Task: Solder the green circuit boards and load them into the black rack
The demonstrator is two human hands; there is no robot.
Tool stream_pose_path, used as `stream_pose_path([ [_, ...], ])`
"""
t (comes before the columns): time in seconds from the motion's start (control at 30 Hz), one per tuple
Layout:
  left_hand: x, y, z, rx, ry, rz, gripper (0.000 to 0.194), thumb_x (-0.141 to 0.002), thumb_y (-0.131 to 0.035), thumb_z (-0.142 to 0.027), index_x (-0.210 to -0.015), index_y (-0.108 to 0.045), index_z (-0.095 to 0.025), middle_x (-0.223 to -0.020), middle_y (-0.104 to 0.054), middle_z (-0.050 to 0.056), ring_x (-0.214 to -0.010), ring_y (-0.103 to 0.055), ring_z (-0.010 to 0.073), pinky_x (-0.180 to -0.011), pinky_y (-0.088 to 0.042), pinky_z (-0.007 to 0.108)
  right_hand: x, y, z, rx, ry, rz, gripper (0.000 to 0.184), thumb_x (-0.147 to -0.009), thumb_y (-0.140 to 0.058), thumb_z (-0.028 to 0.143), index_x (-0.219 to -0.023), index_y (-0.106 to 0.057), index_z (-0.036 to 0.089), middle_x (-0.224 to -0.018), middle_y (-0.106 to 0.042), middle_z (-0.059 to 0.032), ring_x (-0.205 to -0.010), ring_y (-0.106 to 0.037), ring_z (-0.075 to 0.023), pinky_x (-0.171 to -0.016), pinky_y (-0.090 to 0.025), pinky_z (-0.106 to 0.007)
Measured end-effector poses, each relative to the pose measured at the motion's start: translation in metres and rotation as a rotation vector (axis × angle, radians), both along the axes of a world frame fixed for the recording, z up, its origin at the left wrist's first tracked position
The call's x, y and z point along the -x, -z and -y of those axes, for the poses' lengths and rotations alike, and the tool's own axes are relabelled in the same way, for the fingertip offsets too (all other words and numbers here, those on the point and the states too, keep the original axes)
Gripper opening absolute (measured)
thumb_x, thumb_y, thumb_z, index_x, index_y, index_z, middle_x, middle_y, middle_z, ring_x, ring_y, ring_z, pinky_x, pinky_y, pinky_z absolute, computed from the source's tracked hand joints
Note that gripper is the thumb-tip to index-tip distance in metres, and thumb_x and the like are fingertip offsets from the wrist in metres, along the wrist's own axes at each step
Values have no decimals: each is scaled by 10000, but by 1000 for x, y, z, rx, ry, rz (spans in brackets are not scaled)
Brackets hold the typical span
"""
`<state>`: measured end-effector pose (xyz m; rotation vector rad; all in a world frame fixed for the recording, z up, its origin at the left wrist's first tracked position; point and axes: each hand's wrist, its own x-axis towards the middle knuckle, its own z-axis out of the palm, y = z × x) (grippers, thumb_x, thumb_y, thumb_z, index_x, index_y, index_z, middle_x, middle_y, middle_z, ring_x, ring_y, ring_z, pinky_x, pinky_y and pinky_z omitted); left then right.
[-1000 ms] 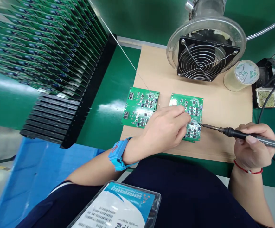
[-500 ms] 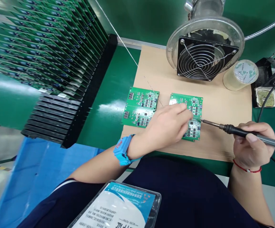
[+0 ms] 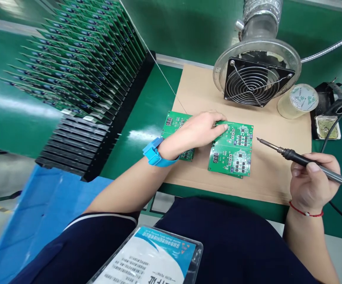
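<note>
My right hand is closed around the handle of a soldering iron. The iron's tip points left, just off the right edge of a green circuit board with a black digit display. My left hand, with a blue wrist strap, rests over the upper left of that board, thumb and fingers pinched on a thin solder wire. A short end of the wire sticks out past the fingertips above the board. Partly hidden under my left hand and wrist lies a second green board.
A black rack full of upright green boards stands at left. Behind the work sits a fan with a wire guard on a duct. A tape roll and an iron stand with sponge are at right. Brown cardboard covers the bench.
My left hand has moved up and away from the lower part of the right board, baring its display. The iron's tip has drawn back from the board's edge, and the view has shifted slightly.
</note>
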<state>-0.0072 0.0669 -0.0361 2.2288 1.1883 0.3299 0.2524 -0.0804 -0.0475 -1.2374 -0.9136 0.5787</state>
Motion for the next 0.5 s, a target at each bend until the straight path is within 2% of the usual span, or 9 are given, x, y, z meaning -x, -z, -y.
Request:
stream_pose_path([
  [0.07,3,0,4,-13,12,-14,255,-955,-558,-306,-1084,-745,-192,-921,-741,58,-718,-620,159,-643,-453,283,2,-4,1,22,22,23,133,-758,-752,339,-828,-729,229,-599,-612,41,-436,-501,-110,-383,-351,-244],
  [0.17,9,-3,10,-9,-25,1,235,-957,-563,-303,-1081,-719,-180,-995,-734,69,-776,-637,161,-692,-480,290,9,-12,4,85,63,78,168,-788,-767,362,-872,-720,223,-637,-624,38,-462,-527,-117,-420,-398,-265],
  [0.27,14,-7,13,-13,-150,137,218,-941,-539,-207,-1122,-655,-172,-1056,-703,71,-837,-637,147,-739,-506,281,18,-17,9,169,68,171,200,-827,-780,353,-972,-715,232,-666,-629,45,-509,-573,-131,-477,-451,-283],
  [0.33,16,-12,13,6,-178,237,208,-907,-499,-115,-1060,-622,-182,-989,-680,49,-768,-603,122,-695,-499,261,24,-14,12,181,70,242,229,-823,-798,351,-1001,-710,237,-707,-635,45,-523,-593,-130,-501,-468,-291],
  [0.4,15,-17,14,23,-129,283,208,-862,-476,-50,-953,-599,-190,-904,-648,23,-699,-560,109,-658,-486,254,29,-9,16,159,95,316,238,-818,-806,363,-993,-710,235,-741,-636,36,-546,-614,-134,-533,-487,-305],
  [0.5,12,-26,17,-31,4,226,198,-829,-486,-21,-849,-593,-186,-883,-620,19,-735,-564,125,-701,-500,275,35,-2,23,122,138,432,233,-823,-800,374,-984,-711,231,-792,-659,12,-617,-657,-155,-595,-509,-332],
])
